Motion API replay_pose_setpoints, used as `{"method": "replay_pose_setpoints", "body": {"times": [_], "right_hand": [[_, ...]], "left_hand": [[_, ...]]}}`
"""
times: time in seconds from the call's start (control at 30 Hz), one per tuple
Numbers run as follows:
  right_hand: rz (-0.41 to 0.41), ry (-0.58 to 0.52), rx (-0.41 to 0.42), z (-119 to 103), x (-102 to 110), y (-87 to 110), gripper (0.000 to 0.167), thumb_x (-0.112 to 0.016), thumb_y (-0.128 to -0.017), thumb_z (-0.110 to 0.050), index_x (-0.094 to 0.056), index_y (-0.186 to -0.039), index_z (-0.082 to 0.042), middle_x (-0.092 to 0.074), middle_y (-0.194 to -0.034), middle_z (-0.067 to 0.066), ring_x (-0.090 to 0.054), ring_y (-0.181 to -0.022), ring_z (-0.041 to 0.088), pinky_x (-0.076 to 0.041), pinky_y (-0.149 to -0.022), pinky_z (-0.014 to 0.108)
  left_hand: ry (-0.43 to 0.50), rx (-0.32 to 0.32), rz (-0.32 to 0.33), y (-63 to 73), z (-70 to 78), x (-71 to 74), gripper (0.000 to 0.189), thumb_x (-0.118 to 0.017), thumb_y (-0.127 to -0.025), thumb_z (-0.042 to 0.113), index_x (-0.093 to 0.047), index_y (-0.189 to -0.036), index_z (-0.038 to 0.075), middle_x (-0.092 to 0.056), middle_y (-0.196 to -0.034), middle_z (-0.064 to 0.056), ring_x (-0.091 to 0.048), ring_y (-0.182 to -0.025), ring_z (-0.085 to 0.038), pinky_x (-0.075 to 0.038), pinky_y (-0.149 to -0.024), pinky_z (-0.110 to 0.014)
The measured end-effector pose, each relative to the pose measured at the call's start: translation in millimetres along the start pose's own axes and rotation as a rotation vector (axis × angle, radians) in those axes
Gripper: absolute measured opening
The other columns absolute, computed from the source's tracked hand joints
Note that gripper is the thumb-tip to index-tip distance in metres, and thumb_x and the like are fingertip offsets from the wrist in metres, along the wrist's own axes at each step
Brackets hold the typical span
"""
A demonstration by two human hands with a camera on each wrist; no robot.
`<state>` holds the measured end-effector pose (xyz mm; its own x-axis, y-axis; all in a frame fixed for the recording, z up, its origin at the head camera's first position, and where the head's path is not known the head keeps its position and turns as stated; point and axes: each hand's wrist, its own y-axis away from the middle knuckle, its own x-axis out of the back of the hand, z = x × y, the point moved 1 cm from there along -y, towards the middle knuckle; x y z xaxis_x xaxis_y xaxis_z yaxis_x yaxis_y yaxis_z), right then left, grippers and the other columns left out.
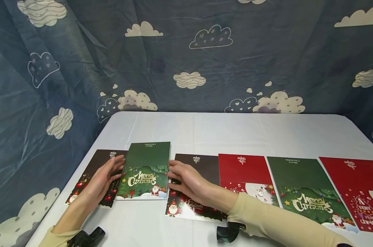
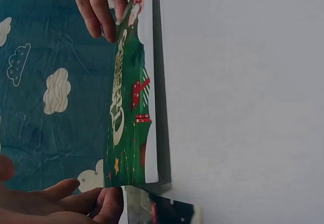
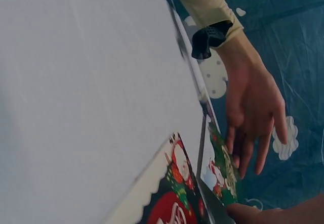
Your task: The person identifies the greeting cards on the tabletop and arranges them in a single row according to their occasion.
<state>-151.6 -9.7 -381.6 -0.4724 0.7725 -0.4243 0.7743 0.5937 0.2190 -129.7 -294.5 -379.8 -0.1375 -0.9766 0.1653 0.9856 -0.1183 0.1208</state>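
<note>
A green Christmas card (image 1: pixel 147 154), possibly a stack given its visible edge thickness, lies between my two hands. My left hand (image 1: pixel 103 180) touches its left edge with extended fingers. At its right edge are the fingertips of my right hand (image 1: pixel 191 180), also extended. In the left wrist view the green card (image 2: pixel 129 97) appears nearly edge-on, raised slightly above the cloth. A dark Christmas card (image 1: pixel 97 164) lies left of it, partly covered by the left hand. Another dark card (image 1: pixel 205 168) lies beneath the right hand and forearm.
Further right lie a red card (image 1: pixel 242 171), a second green card (image 1: pixel 301 175) and a second red card (image 1: pixel 350 175). They rest on a white-covered table (image 1: pixel 192 132). A cloud-printed blue cloth (image 1: pixel 174 55) hangs behind and at the sides.
</note>
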Motion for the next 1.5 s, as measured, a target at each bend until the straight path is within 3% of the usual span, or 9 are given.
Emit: {"method": "replay_pose_setpoints", "body": {"times": [0.43,0.63,0.8,1.0,1.2,1.3,1.5], "right_hand": [[0.040,0.092,0.028,-19,2,-35.7,0.058,-0.040,-0.105,-0.023,-0.020,-0.156,-0.003,-0.016,-0.161,0.013,-0.024,-0.144,0.033,-0.031,-0.112,0.048],[0.066,0.100,0.019,-35,-2,-61.5,0.055,-0.041,-0.106,-0.023,-0.024,-0.155,-0.004,-0.020,-0.160,0.010,-0.030,-0.142,0.031,-0.034,-0.111,0.047],[0.079,0.081,0.016,-47,-6,-86.8,0.058,-0.044,-0.105,-0.024,-0.022,-0.154,-0.002,-0.021,-0.160,0.012,-0.031,-0.141,0.031,-0.036,-0.110,0.045],[0.077,0.049,0.007,-54,-6,-117.5,0.060,-0.042,-0.105,-0.025,-0.019,-0.156,-0.003,-0.018,-0.161,0.015,-0.029,-0.141,0.033,-0.034,-0.110,0.048],[0.064,-0.024,0.007,-54,-2,-144.2,0.059,-0.040,-0.106,-0.027,-0.018,-0.157,-0.007,-0.016,-0.161,0.016,-0.028,-0.143,0.037,-0.034,-0.111,0.050],[0.072,-0.032,-0.005,-51,-2,-157.1,0.060,-0.041,-0.106,-0.028,-0.018,-0.157,-0.006,-0.017,-0.161,0.017,-0.027,-0.143,0.037,-0.035,-0.110,0.049],[0.127,-0.004,-0.016,-45,-2,-175.6,0.059,-0.040,-0.106,-0.031,-0.021,-0.157,-0.010,-0.015,-0.161,0.017,-0.025,-0.143,0.035,-0.034,-0.110,0.050]], "left_hand": [[0.037,-0.041,0.016,-29.5,6.6,12.4,0.077,-0.020,-0.104,0.056,-0.009,-0.156,0.000,-0.014,-0.160,-0.025,-0.015,-0.143,-0.037,-0.024,-0.109,-0.045],[0.066,-0.048,0.033,-46.2,12.4,26.3,0.078,-0.019,-0.104,0.056,-0.007,-0.156,0.000,-0.012,-0.160,-0.024,-0.018,-0.140,-0.034,-0.026,-0.107,-0.040],[0.052,-0.039,0.059,-65.9,19.8,39.7,0.078,-0.021,-0.104,0.056,-0.005,-0.157,0.001,-0.010,-0.160,-0.024,-0.019,-0.139,-0.035,-0.027,-0.106,-0.039],[0.026,-0.005,0.070,-89.5,25.6,54.5,0.078,-0.017,-0.103,0.057,0.000,-0.157,0.004,-0.006,-0.161,-0.022,-0.009,-0.145,-0.037,-0.012,-0.115,-0.054],[0.025,0.035,0.056,-116.0,26.1,70.0,0.079,-0.015,-0.102,0.059,0.003,-0.157,0.005,-0.003,-0.161,-0.024,-0.004,-0.147,-0.039,-0.008,-0.116,-0.055],[0.000,0.060,0.035,-127.4,24.0,78.6,0.078,-0.013,-0.102,0.058,0.010,-0.156,0.007,-0.002,-0.161,-0.024,-0.004,-0.146,-0.040,-0.008,-0.116,-0.055],[-0.021,0.089,0.022,-145.5,18.5,92.1,0.074,-0.009,-0.104,0.052,0.036,-0.146,0.013,-0.004,-0.159,-0.027,-0.008,-0.146,-0.043,-0.011,-0.116,-0.056]]}}
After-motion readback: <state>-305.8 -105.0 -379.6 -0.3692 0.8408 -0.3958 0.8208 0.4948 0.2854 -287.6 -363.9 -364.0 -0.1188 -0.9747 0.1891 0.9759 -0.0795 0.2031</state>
